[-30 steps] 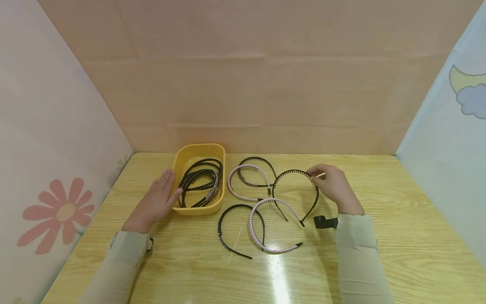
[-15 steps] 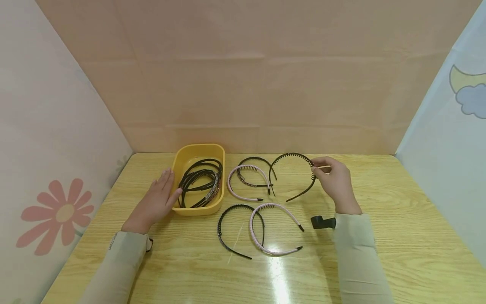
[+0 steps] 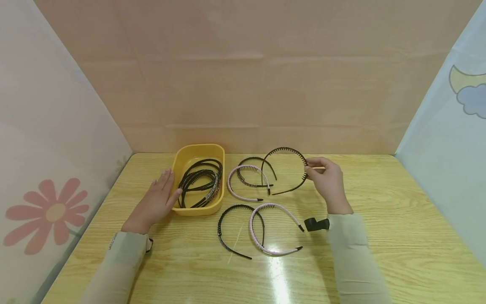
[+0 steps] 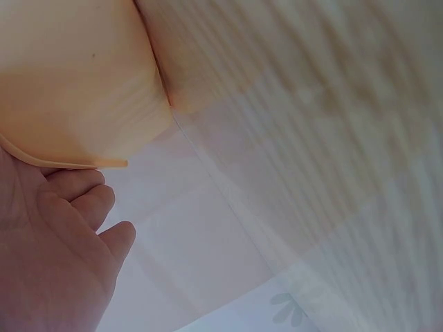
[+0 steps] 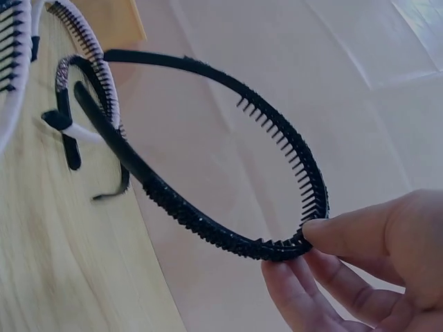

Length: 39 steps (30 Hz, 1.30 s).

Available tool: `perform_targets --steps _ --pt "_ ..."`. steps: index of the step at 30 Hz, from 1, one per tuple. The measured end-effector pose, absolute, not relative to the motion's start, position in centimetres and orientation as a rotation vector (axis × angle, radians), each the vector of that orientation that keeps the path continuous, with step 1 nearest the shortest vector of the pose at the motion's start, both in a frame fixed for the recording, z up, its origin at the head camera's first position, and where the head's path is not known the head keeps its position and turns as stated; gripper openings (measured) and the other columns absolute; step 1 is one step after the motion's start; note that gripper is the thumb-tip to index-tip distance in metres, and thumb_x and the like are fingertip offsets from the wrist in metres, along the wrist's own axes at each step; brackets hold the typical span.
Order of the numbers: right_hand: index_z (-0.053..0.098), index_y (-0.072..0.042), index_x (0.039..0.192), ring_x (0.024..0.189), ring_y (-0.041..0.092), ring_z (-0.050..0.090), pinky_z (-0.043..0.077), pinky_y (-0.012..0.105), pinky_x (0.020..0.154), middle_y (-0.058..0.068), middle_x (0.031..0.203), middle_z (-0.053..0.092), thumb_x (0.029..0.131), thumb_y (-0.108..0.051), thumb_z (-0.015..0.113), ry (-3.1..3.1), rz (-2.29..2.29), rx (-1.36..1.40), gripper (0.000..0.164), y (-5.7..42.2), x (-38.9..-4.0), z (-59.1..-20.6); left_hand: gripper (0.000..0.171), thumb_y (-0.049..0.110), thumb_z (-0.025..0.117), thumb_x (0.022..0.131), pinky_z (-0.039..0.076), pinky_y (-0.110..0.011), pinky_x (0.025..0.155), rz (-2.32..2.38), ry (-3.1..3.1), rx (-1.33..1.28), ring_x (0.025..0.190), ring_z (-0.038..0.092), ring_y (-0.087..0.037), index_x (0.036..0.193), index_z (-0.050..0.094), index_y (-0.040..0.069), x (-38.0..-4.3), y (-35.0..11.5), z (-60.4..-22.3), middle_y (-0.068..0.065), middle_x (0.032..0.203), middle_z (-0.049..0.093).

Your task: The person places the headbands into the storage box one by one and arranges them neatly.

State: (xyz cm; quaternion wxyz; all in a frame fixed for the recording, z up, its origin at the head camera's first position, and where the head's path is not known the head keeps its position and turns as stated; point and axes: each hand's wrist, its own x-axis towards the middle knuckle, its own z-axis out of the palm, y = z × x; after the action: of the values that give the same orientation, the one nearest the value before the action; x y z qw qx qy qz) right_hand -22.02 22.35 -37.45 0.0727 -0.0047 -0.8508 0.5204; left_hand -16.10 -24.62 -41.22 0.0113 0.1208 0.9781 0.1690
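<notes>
A black toothed headband [image 3: 284,149] is raised by my right hand [image 3: 327,181], pinched between thumb and fingers. In the right wrist view, the headband's [image 5: 201,225] glittery outer face and inner comb teeth show, its two ends pointing away from the hand. My left hand [image 3: 153,202] rests with straight fingers against the left side of a yellow plastic basket [image 3: 197,147]. Several dark headbands [image 3: 201,185] lie piled inside that basket, some with sparkly bands. The left wrist view has the fingers [image 4: 86,197] by the basket's rim [image 4: 76,164].
On the wooden table [image 3: 182,270], a pink headband [image 3: 235,193] overlaps a dark one [image 3: 252,158] right of the basket. Nearer lie another pink headband [image 3: 279,253] and a black one [image 3: 224,245]. A black object [image 3: 316,224] shows by the right sleeve. Cloth walls surround the table.
The black headband has come up off the table, away from the near pink one, then moved left with my right hand. My left hand stays at the basket.
</notes>
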Motion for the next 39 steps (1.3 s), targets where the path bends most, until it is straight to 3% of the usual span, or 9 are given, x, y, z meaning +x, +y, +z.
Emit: perform_targets --steps 26,35,39 --pt "0.067 0.002 0.128 0.09 0.009 0.068 0.059 0.024 0.079 0.019 0.119 0.065 0.097 -0.005 0.068 -2.367 1.825 0.039 0.032 16.9 -23.1 -37.3 0.075 0.045 0.029 0.111 0.009 -0.062 0.121 0.512 3.061 0.396 0.154 0.004 -0.043 0.157 0.011 -0.012 -16.3 -24.5 -41.3 -0.028 0.166 0.004" --pt "0.067 0.004 0.126 0.101 0.029 0.07 0.059 0.04 0.087 0.019 0.118 0.065 0.096 -0.003 0.068 -2.288 1.957 0.086 0.031 14.1 -23.9 -37.3 0.076 0.046 0.03 0.111 0.009 -0.063 0.121 0.533 3.054 0.385 0.153 0.004 -0.043 0.157 0.012 -0.012 -16.2 -24.5 -41.2 -0.029 0.166 0.005" --pt "0.068 0.004 0.124 0.102 0.032 0.07 0.061 0.034 0.083 0.019 0.117 0.066 0.095 -0.002 0.069 -2.261 1.986 0.098 0.03 12.7 -24.2 -37.5 0.076 0.045 0.03 0.111 0.009 -0.063 0.121 0.535 3.056 0.387 0.153 0.005 -0.044 0.157 0.013 -0.013 -16.2 -24.5 -41.2 -0.029 0.166 0.005"
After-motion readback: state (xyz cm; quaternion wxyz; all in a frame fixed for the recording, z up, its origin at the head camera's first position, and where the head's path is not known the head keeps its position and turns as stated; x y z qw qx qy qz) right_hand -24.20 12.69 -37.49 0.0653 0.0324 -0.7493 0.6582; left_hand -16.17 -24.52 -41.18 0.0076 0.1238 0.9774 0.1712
